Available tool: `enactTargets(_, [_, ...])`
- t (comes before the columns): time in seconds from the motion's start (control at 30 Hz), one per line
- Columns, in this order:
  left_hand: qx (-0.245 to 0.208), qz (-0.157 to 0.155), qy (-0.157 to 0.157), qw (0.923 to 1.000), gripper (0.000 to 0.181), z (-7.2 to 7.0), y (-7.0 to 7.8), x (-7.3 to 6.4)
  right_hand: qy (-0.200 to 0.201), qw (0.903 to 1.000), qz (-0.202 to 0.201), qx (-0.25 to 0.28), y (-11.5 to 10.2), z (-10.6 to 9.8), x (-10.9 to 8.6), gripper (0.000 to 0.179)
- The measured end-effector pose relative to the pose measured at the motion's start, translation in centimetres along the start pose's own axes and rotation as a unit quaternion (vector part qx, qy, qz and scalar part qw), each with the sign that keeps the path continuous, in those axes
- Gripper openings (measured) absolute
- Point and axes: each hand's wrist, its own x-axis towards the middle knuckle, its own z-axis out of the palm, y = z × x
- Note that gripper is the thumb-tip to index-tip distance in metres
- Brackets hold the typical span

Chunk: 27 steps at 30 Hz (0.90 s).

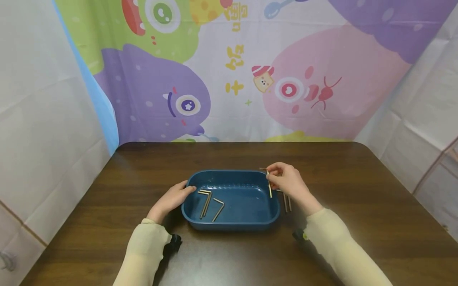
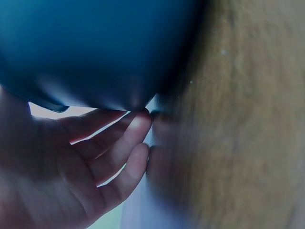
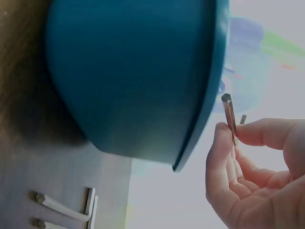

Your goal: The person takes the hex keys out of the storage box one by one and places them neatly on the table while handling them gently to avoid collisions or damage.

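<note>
A blue plastic basin [image 1: 232, 227] stands on the table. My left hand [image 1: 176, 195] grips its left rim, thumb over the edge and fingers against the outer wall, as the left wrist view shows. With thumb and fingertips my right hand [image 1: 288, 180] pinches a hex key [image 1: 270, 188] above the basin's right end, its long arm pointing down. Inside the basin, two hex keys [image 1: 205, 206] lie together at the left, and a third hex key [image 1: 222, 205] lies beside them. Two more hex keys [image 3: 66, 210] are on the table, just outside the basin's right side.
The brown wooden table [image 1: 229, 258] reaches back to a cartoon-print curtain [image 1: 229, 115]. Pale sheeting [image 1: 39, 111] hangs at the left, with similar sheeting on the right. Dark wrist straps [image 1: 174, 243] show under both sleeves.
</note>
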Motion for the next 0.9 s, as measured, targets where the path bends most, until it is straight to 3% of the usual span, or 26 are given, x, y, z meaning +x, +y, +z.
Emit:
enactTargets(0.27, [-0.008,-0.002,-0.003,1.0,0.054,0.0,0.0,0.1,0.032,0.9978,0.004,0.057,1.5,-1.2,0.1,0.025])
enactTargets(0.63, [-0.005,-0.007,-0.004,1.0,0.054,0.1,-0.1,0.0,0.058,0.9966,0.024,0.054,3.3,-2.5,0.4,0.026])
enactTargets(0.9, [-0.01,-0.006,-0.005,0.9999,0.054,0.1,-0.1,0.0,0.062,0.9967,0.049,0.018,4.4,-3.3,0.6,0.027])
